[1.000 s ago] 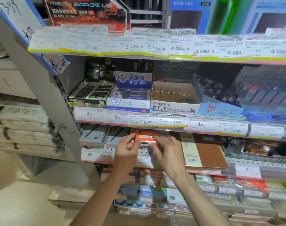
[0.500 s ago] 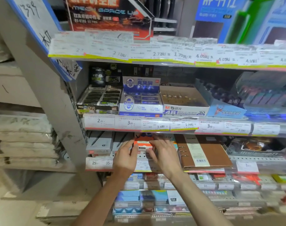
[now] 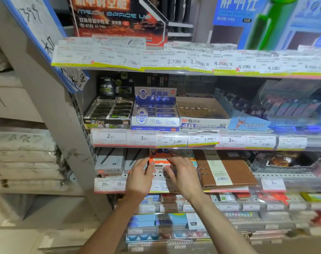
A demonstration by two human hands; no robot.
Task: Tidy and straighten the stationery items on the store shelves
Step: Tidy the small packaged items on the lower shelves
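Note:
An orange and white box [image 3: 158, 161] sits on the third shelf down, between two grey pen boxes [image 3: 110, 161] and a brown ring binder [image 3: 227, 167]. My left hand [image 3: 140, 177] holds the box's left side with fingers and thumb. On its right side my right hand [image 3: 182, 176] grips it, fingers curled over the top right corner. The box's lower part is hidden behind my hands.
The shelf above carries open eraser boxes: a black one [image 3: 108, 114], a blue and white one [image 3: 155, 114] and a 4B eraser box [image 3: 201, 116]. Price labels [image 3: 174, 140] line each shelf edge. A grey upright [image 3: 51, 110] stands at the left. Lower shelves hold several small packs [image 3: 163, 222].
Both hands have pushed the orange box further back onto the shelf under the price strip. The view has shifted closer to the shelves and slightly left.

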